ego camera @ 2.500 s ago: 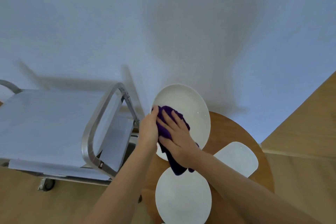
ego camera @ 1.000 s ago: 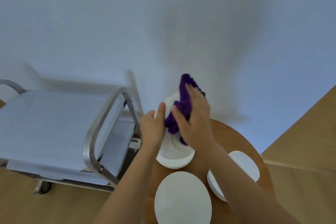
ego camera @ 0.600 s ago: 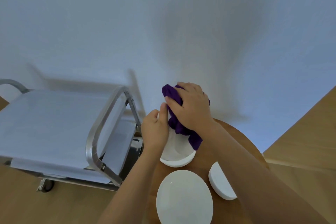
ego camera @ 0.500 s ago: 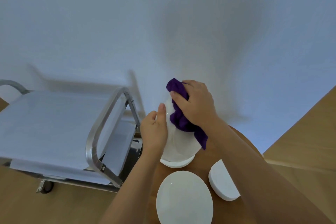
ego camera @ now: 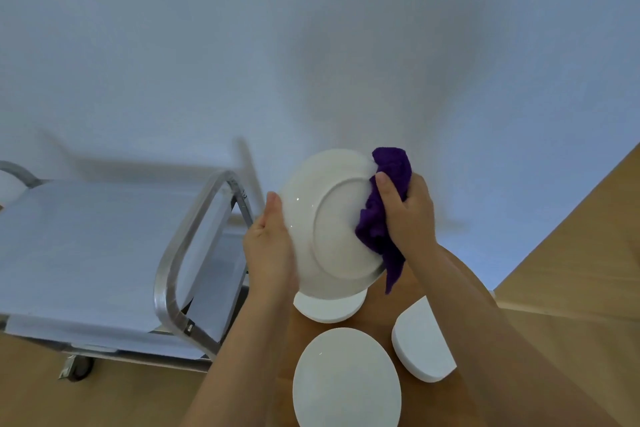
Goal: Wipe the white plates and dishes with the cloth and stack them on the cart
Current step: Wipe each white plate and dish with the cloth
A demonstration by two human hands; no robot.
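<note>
Plate (ego camera: 329,225) was held tipped up, underside out, by left hand (ego camera: 268,246), cloth (ego camera: 381,215) pinched against its right edge by right-hand fingers (ego camera: 388,191), cart (ego camera: 104,253) nearer the left.

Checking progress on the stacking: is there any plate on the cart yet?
No, the cart top shows only its pale cover, while the left hand holds the plate above the table.
</note>
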